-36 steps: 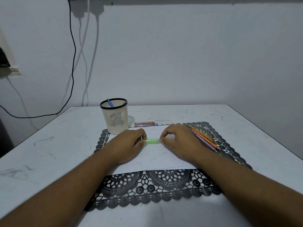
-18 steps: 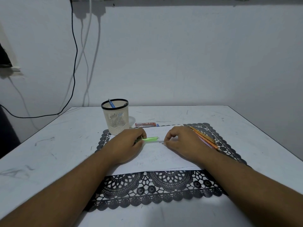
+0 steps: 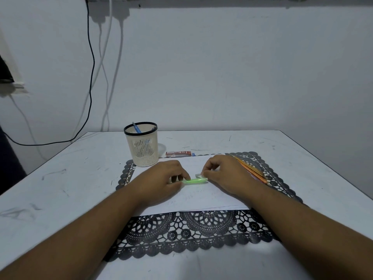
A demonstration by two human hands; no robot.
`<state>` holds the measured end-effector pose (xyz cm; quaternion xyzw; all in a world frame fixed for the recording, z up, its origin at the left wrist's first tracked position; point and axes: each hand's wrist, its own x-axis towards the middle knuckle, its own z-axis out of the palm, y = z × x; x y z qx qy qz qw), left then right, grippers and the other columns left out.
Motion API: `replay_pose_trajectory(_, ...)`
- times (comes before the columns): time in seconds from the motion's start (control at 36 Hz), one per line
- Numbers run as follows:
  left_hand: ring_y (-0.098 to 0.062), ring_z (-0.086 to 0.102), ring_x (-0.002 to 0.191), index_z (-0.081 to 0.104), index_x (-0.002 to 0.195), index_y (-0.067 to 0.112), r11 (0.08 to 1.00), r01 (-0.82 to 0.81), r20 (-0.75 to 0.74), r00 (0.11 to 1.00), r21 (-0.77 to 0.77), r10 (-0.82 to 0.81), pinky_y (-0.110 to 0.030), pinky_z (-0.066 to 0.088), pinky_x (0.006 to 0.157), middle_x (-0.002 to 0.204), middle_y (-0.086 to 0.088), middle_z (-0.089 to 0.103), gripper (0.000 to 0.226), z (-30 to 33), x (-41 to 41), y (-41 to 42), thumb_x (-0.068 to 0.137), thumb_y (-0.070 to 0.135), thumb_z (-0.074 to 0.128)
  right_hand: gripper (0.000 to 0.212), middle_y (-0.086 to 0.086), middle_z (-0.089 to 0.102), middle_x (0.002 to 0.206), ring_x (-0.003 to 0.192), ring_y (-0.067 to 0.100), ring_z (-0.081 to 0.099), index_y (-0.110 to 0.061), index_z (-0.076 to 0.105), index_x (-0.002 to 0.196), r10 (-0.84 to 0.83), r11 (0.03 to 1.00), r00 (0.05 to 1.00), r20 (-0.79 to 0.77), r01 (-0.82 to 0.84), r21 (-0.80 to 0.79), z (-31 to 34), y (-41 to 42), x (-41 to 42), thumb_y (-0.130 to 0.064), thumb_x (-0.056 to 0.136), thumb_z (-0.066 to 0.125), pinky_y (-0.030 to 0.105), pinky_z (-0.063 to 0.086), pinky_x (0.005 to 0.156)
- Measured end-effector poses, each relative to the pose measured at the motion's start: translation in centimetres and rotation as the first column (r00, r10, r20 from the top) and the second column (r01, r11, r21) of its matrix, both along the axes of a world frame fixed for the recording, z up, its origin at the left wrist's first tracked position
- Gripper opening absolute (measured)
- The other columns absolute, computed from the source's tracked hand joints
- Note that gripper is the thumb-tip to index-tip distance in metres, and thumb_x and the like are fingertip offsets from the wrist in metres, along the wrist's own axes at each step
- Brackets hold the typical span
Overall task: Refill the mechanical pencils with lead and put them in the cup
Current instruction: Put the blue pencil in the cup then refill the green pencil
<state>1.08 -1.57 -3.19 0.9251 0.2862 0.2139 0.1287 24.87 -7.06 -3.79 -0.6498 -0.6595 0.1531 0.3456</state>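
On scuffed white table (image 3: 222, 138) by pale wall: green translucent mechanical pencil (image 3: 195, 181) lying left-right; left hand (image 3: 161, 178) pinches one end, right hand (image 3: 226, 172) fingers curled at other.

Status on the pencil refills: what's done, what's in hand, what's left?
Done: one blue pencil stands in the cup. In hand: left hand and right hand grip the green pencil, opened up. Left: the orange bunch on the mat; lead case lies behind.

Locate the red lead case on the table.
Head view: the red lead case lies flat right of the cup, beyond the white paper.
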Motion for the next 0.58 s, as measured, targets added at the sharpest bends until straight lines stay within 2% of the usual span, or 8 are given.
replay_pose_trajectory(0.08,0.0,0.058,0.087,0.073,0.115,0.032,1.0,0.001,-0.038,0.999,0.009,-0.001,-0.017,0.048,0.072,0.098,0.02,0.06,0.019,-0.3,0.4,0.0,0.098,0.028,0.066,0.014,-0.009,0.07,0.089,0.084,0.015,0.067,-0.03,0.075,0.077,0.001,1.0,0.999,-0.032,-0.001,-0.015,0.2,-0.2,0.0,-0.032,0.091,0.077,0.034,0.052,0.065)
replay_pose_trajectory(0.14,0.001,0.057,0.087,0.071,0.117,0.034,1.0,-0.02,-0.039,0.999,0.01,0.02,-0.019,0.048,0.073,0.098,0.021,0.059,0.019,-0.4,0.5,0.1,0.099,0.03,0.065,0.013,-0.006,0.072,0.086,0.083,0.021,0.069,-0.03,0.076,0.078,-0.01,1.0,0.998,-0.059,0.009,-0.019,0.3,0.0,-0.1,-0.031,0.091,0.077,0.041,0.057,0.068)
replay_pose_trajectory(0.19,0.001,0.057,0.087,0.07,0.117,0.034,0.999,-0.033,-0.033,0.999,0.008,0.033,-0.018,0.046,0.073,0.098,0.021,0.059,0.02,-0.5,0.5,0.3,0.098,0.031,0.067,0.013,-0.006,0.073,0.082,0.081,0.021,0.07,-0.028,0.076,0.077,-0.017,1.0,0.992,-0.123,0.016,-0.011,0.4,0.3,-0.1,-0.029,0.09,0.077,0.043,0.058,0.071)
replay_pose_trajectory(0.28,-0.003,0.057,0.085,0.069,0.115,0.034,0.999,-0.039,-0.02,0.999,-0.014,0.039,-0.022,0.049,0.073,0.098,0.02,0.059,0.019,-0.7,0.3,0.8,0.097,0.034,0.068,0.012,-0.008,0.074,0.08,0.077,0.009,0.068,-0.025,0.076,0.079,-0.014,1.0,0.983,-0.185,0.014,0.001,0.7,1.3,0.0,-0.025,0.091,0.075,0.033,0.054,0.072)
replay_pose_trajectory(0.33,-0.004,0.057,0.085,0.067,0.114,0.036,0.998,-0.053,-0.019,0.998,-0.03,0.053,-0.026,0.051,0.074,0.098,0.019,0.059,0.019,-0.8,0.0,1.0,0.095,0.038,0.068,0.011,-0.006,0.074,0.082,0.076,0.008,0.066,-0.023,0.075,0.081,-0.009,1.0,0.978,-0.21,0.01,0.002,0.9,2.3,0.1,-0.022,0.092,0.073,0.029,0.052,0.071)
replay_pose_trajectory(0.47,-0.005,0.058,0.086,0.065,0.107,0.039,0.995,-0.065,0.007,0.998,-0.076,0.066,-0.029,0.052,0.075,0.099,0.019,0.06,0.022,-0.8,-0.5,1.4,0.088,0.05,0.062,0.006,-0.003,0.07,0.087,0.075,0.009,0.059,-0.023,0.074,0.094,-0.015,0.999,1.0,-0.014,0.016,0.038,1.8,6.4,0.3,-0.02,0.092,0.07,0.027,0.044,0.068)
replay_pose_trajectory(0.53,-0.006,0.058,0.086,0.065,0.103,0.038,0.995,-0.069,-0.002,0.998,-0.077,0.069,-0.03,0.052,0.075,0.098,0.018,0.061,0.017,-0.8,-0.6,1.5,0.088,0.046,0.061,0.011,-0.005,0.072,0.095,0.082,0.009,0.06,-0.025,0.074,0.102,-0.009,1.0,0.998,0.063,0.007,0.026,2.1,8.3,0.2,-0.023,0.092,0.071,0.029,0.048,0.076)
replay_pose_trajectory(0.58,-0.004,0.056,0.085,0.064,0.1,0.038,0.996,-0.071,-0.016,0.997,-0.059,0.07,-0.027,0.049,0.073,0.096,0.017,0.061,0.007,-0.9,-0.4,1.4,0.093,0.037,0.064,0.024,-0.008,0.072,0.108,0.094,0.011,0.062,-0.026,0.073,0.116,0.005,1.0,0.989,0.151,-0.003,-0.014,2.0,9.6,-0.2,-0.028,0.093,0.071,0.034,0.052,0.091)
